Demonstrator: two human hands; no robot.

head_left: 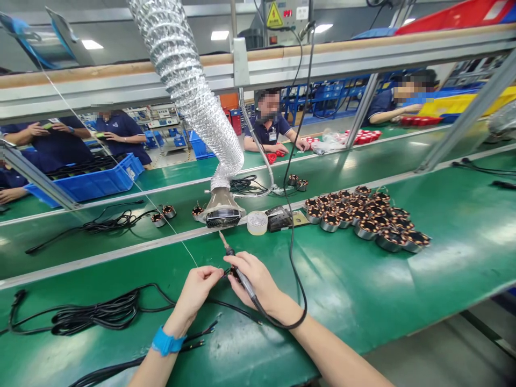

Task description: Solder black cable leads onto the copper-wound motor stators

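Observation:
Near the bench's middle my left hand (200,285), with a blue band at the wrist, is closed in a pinch on a dark wire end. Close beside it my right hand (256,279) is wrapped round a soldering iron (244,282), whose tip points up and away. Its fingers also touch a small round part (233,270), mostly hidden beneath them. A thin solder strand (188,251) slants down toward my left hand. Coiled black cable (100,309) lies to the left, and more cable ends (201,336) lie below my left hand.
Copper-wound stators (366,223) cluster at the right. A fume duct (223,207) hangs ahead, beside a round tin (257,222) and a dark metal stand (280,219). The iron's cord loops down from above. Across the bench, people sit or stand near a blue bin (86,185).

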